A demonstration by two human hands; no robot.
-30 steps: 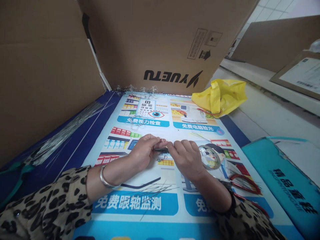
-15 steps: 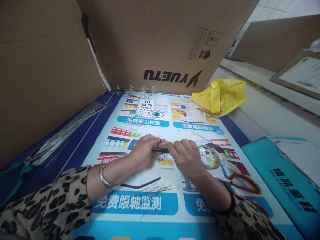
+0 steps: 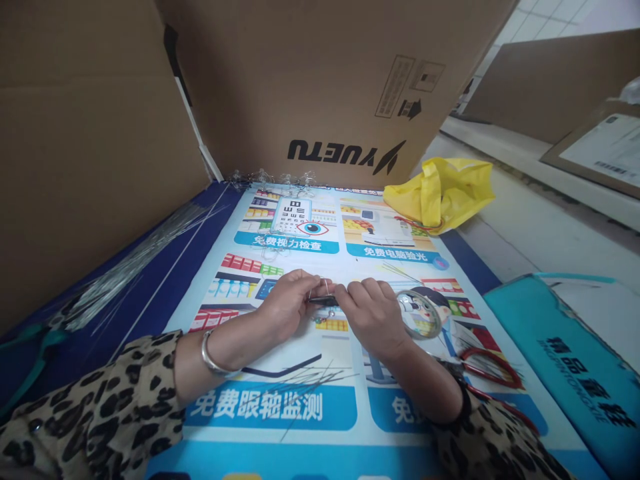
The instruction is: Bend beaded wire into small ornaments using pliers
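Both hands meet over the middle of the printed sheet. My right hand is closed round a small dark tool whose narrow end points toward the left hand; its grip is hidden, so its exact kind does not show. The fingers of my left hand pinch a thin pale wire at the tool's tip. Small round beads hang just below, between the hands. Beside the right hand lies a pale ring-shaped coil.
Loose thin wires lie in front of the hands, and a long wire bundle is at left. Red-handled scissors lie near my right forearm. A yellow bag, wire pieces and a tall cardboard box stand behind.
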